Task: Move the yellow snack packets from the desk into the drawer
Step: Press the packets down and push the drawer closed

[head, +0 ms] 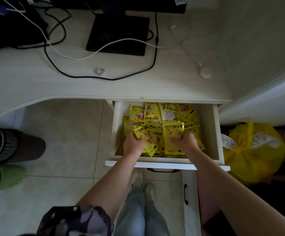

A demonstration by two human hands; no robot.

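1. Yellow snack packets (160,126) lie heaped in the open drawer (216,133) under the desk (53,82); none visible on the desktop, so the transfer looks all but done, w/ only settling the pile & shutting the drawer left.
2. Both arms reach down into the drawer, palms down on the heap.
3. Left hand (132,143) has fingers curled round a packet at the pile's near-left.
4. Right hand (183,142) grips packets at near-right, fingers curled into the pile.
5. Desktop carries a monitor base (118,34) & cables.

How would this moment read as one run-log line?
stage: stowing | left hand: holds packets | right hand: holds packets | yellow snack packets: in open drawer | desk: none visible
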